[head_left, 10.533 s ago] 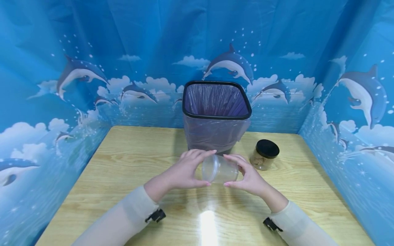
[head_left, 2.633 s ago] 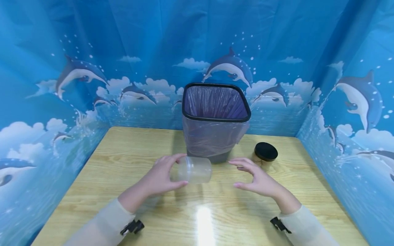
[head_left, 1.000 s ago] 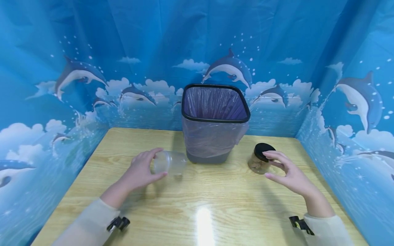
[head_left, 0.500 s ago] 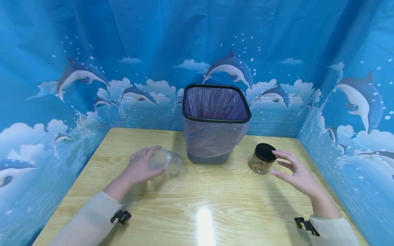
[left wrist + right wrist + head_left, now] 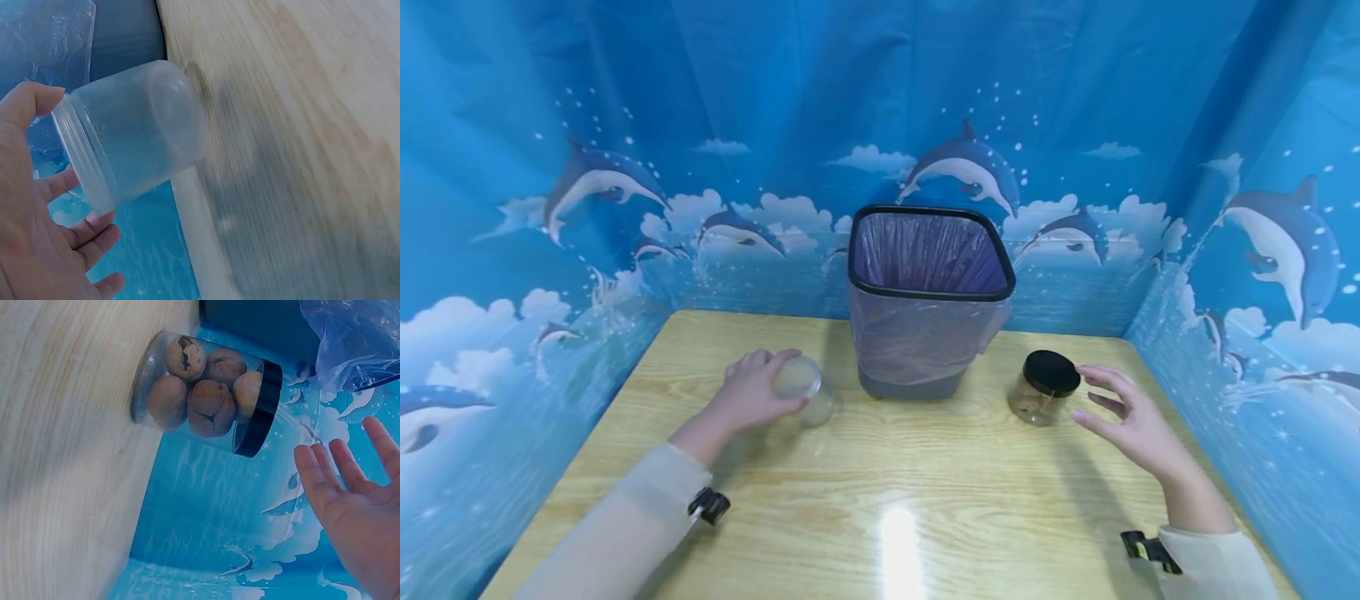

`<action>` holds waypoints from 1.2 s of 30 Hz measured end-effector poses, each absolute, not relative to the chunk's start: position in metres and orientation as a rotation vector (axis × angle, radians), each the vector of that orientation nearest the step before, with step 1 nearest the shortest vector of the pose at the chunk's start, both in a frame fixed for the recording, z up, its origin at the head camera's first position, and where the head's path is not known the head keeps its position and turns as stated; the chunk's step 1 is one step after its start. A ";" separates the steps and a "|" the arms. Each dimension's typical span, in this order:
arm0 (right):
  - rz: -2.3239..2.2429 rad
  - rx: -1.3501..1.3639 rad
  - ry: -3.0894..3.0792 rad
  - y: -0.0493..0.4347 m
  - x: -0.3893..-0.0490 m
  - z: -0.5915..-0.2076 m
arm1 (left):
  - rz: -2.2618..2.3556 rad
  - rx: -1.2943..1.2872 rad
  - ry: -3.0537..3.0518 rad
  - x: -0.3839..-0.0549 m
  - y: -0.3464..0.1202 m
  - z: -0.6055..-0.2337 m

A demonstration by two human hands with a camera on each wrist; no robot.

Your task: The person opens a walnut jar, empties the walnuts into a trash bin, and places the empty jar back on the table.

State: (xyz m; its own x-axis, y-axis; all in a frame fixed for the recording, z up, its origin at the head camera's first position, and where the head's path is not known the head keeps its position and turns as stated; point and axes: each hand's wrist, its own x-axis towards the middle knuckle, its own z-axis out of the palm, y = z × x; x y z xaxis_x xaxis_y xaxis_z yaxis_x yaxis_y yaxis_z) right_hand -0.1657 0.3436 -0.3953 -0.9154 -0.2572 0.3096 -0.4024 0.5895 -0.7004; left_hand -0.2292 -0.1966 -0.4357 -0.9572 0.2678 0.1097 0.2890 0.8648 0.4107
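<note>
A translucent plastic jar (image 5: pixel 137 128) is pinched at its ridged top end between the thumb and fingers of my left hand (image 5: pixel 748 396). In the head view the jar stands nearly upright, left of the bin, its base at or just above the table; whether it touches I cannot tell. On the right, a clear jar with a black lid (image 5: pixel 1052 372) stands upright on the table. Several walnuts (image 5: pixel 212 407) show through its wall. My right hand (image 5: pixel 1131 429) hovers just right of this jar, fingers spread and holding nothing, with a small gap to the lid in the right wrist view.
A waste bin (image 5: pixel 925 333) with a black rim and a purple plastic liner stands at the back middle of the wooden table (image 5: pixel 970 492). A blue dolphin-print curtain (image 5: pixel 760 125) encloses the back and both sides.
The translucent jar went from between both hands to the left, then was tipped from lying sideways to nearly upright. My right hand moved over to the walnut jar, then drew slightly away.
</note>
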 end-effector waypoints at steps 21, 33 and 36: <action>1.258 0.364 -2.701 0.356 -0.174 -0.409 | -0.595 -0.424 -3.049 -0.249 -0.189 -0.435; 1.290 0.252 -2.678 0.358 -0.186 -0.421 | -0.682 -0.397 -2.987 -0.251 -0.189 -0.438; 1.308 0.209 -2.677 0.358 -0.190 -0.423 | -0.699 -0.400 -2.973 -0.251 -0.189 -0.438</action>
